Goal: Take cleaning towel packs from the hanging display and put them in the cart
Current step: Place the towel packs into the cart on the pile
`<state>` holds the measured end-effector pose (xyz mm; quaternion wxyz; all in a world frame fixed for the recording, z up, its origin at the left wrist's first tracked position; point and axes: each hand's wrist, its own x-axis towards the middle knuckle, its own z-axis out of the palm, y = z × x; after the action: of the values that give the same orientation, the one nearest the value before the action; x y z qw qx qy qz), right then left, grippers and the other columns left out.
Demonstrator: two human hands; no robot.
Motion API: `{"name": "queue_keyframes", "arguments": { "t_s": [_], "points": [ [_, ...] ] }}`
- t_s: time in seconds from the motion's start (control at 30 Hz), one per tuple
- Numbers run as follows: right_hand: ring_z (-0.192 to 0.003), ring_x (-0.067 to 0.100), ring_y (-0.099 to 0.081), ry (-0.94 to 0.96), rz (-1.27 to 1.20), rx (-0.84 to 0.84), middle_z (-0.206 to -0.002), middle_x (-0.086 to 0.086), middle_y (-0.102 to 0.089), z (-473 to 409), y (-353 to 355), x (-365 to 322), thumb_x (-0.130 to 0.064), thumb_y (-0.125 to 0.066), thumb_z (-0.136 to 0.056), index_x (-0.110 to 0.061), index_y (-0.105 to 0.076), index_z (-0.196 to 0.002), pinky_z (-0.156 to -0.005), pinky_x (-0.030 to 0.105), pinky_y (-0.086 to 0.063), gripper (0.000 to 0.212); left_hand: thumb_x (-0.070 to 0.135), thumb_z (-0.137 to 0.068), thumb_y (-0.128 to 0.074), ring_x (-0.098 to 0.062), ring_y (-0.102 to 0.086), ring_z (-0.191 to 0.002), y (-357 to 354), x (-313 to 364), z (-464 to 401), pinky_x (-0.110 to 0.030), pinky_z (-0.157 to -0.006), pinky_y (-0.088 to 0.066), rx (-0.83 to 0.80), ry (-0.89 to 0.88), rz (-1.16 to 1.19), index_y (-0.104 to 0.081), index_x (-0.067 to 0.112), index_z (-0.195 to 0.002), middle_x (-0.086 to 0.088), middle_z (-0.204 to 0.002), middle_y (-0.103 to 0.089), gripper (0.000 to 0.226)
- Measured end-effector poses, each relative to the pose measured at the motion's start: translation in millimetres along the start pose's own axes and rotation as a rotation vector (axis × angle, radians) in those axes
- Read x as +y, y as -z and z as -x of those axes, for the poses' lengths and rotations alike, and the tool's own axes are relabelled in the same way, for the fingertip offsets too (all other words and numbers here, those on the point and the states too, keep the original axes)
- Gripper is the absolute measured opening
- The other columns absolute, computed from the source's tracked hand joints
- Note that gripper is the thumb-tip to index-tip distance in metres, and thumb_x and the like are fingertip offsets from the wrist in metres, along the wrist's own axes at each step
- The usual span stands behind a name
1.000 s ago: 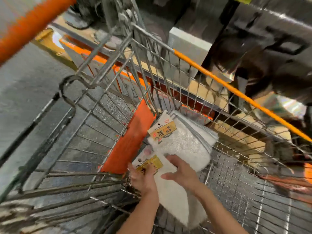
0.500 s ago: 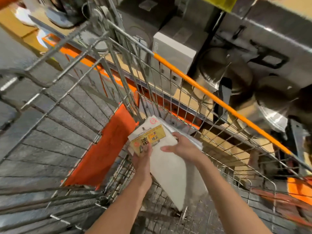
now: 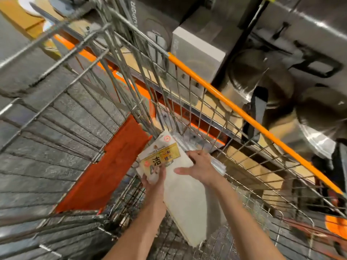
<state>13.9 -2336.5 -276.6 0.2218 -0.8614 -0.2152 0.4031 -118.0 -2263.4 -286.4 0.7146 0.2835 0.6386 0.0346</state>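
Observation:
A white cleaning towel pack (image 3: 185, 199) with a gold label lies inside the wire cart (image 3: 216, 107), its label end up against the cart's far corner. More white packs (image 3: 189, 145) are stacked underneath it, their edges showing behind the top one. My left hand (image 3: 155, 182) grips the pack's left edge just below the label. My right hand (image 3: 200, 167) rests flat across the pack's upper part, fingers spread over it. The hanging display is out of view.
An orange plastic flap (image 3: 107, 171) lines the cart's left end. The cart's orange rail (image 3: 249, 117) runs diagonally at right. Beyond it, store shelves hold a white box (image 3: 199, 51) and metal pots (image 3: 261, 72). Grey tiled floor shows through the wires.
The top pack has been slid up over the stacked packs, from the cart's near side to the far corner, with both hands staying on it. My view has tilted up toward the shelves.

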Motion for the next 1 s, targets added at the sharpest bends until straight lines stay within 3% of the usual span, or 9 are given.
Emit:
{"name": "queue_keyframes", "arguments": {
  "t_s": [0.1, 0.2, 0.33, 0.47, 0.53, 0.63, 0.83, 0.97, 1.0],
  "points": [
    [-0.11, 0.018, -0.025, 0.008, 0.053, -0.017, -0.11, 0.001, -0.038, 0, 3, -4, -0.066, -0.068, -0.054, -0.027, -0.057, -0.12, -0.086, 0.027, -0.021, 0.077, 0.027, -0.083, -0.068, -0.03, -0.051, -0.118, 1, -5, -8, -0.053, -0.102, -0.04, 0.05, -0.032, 0.114, -0.031, 0.029, -0.14, -0.009, -0.13, -0.052, 0.068],
    [-0.118, 0.019, -0.023, 0.02, 0.118, -0.031, -0.12, -0.002, -0.039, -3, 4, -6, -0.07, -0.066, -0.054, -0.031, -0.054, -0.122, -0.099, 0.032, -0.021, 0.079, 0.034, -0.077, -0.073, -0.031, -0.054, -0.116, 2, -5, -7, -0.052, -0.1, -0.043, 0.027, -0.013, 0.075, -0.032, 0.032, -0.137, -0.005, -0.127, -0.055, 0.073],
    [-0.135, 0.021, -0.015, 0.038, -0.028, -0.065, -0.138, 0.0, -0.027, -2, 5, -2, -0.049, -0.079, -0.067, -0.025, -0.056, -0.117, -0.111, 0.032, -0.017, 0.06, 0.05, -0.054, -0.078, -0.033, -0.059, -0.108, 2, -7, -6, -0.057, -0.094, -0.047, 0.013, 0.0, 0.095, -0.035, 0.046, -0.12, -0.007, -0.12, -0.06, 0.079],
    [-0.14, 0.018, -0.006, 0.024, -0.112, -0.084, -0.146, -0.001, -0.014, -2, 3, 0, -0.044, -0.081, -0.067, -0.028, -0.059, -0.104, -0.113, 0.032, -0.014, 0.046, 0.035, -0.073, -0.076, -0.035, -0.062, -0.104, 5, -10, -10, -0.057, -0.091, -0.049, -0.014, 0.008, 0.127, -0.036, 0.044, -0.124, -0.01, -0.118, -0.062, 0.065],
    [-0.14, 0.018, -0.005, 0.027, -0.083, -0.082, -0.148, -0.001, -0.014, -3, 2, -1, -0.046, -0.08, -0.067, -0.031, -0.058, -0.105, -0.112, 0.037, -0.015, 0.046, 0.037, -0.069, -0.077, -0.035, -0.062, -0.103, 5, -10, -11, -0.057, -0.09, -0.049, -0.018, -0.007, 0.121, -0.036, 0.045, -0.12, -0.01, -0.118, -0.063, 0.066],
    [-0.124, 0.02, -0.019, 0.058, -0.035, -0.064, -0.126, -0.001, -0.041, -2, 1, -2, -0.052, -0.078, -0.067, -0.034, -0.054, -0.1, -0.095, 0.031, -0.022, 0.045, 0.037, -0.064, -0.078, -0.034, -0.063, -0.103, 6, -11, -14, -0.057, -0.089, -0.05, -0.012, -0.009, 0.121, -0.036, 0.045, -0.119, -0.009, -0.117, -0.063, 0.069],
    [-0.104, 0.016, -0.04, 0.033, -0.094, -0.092, -0.103, -0.004, -0.04, 0, 2, -9, -0.044, -0.082, -0.065, -0.026, -0.053, -0.1, -0.084, 0.027, -0.04, 0.049, 0.033, -0.077, -0.073, -0.034, -0.062, -0.104, 9, -15, -17, -0.057, -0.09, -0.049, -0.044, -0.011, 0.141, -0.035, 0.042, -0.124, -0.009, -0.116, -0.063, 0.062],
    [-0.095, 0.032, -0.059, -0.002, -0.291, -0.129, -0.106, 0.009, -0.056, 3, -1, -15, -0.038, -0.085, -0.058, -0.024, -0.043, -0.1, -0.08, 0.052, -0.053, 0.061, 0.046, -0.052, -0.08, -0.035, -0.063, -0.104, 11, -12, -15, -0.057, -0.09, -0.049, -0.055, -0.002, 0.145, -0.037, 0.045, -0.121, -0.01, -0.119, -0.063, 0.082],
    [-0.095, 0.037, -0.06, -0.021, -0.339, -0.122, -0.108, 0.015, -0.057, 3, -3, -15, -0.034, -0.086, -0.057, -0.028, -0.039, -0.101, -0.08, 0.055, -0.052, 0.065, 0.046, -0.055, -0.081, -0.034, -0.063, -0.103, 11, -12, -14, -0.056, -0.089, -0.05, -0.064, -0.002, 0.145, -0.036, 0.045, -0.124, -0.01, -0.119, -0.063, 0.082]
  ]
}}
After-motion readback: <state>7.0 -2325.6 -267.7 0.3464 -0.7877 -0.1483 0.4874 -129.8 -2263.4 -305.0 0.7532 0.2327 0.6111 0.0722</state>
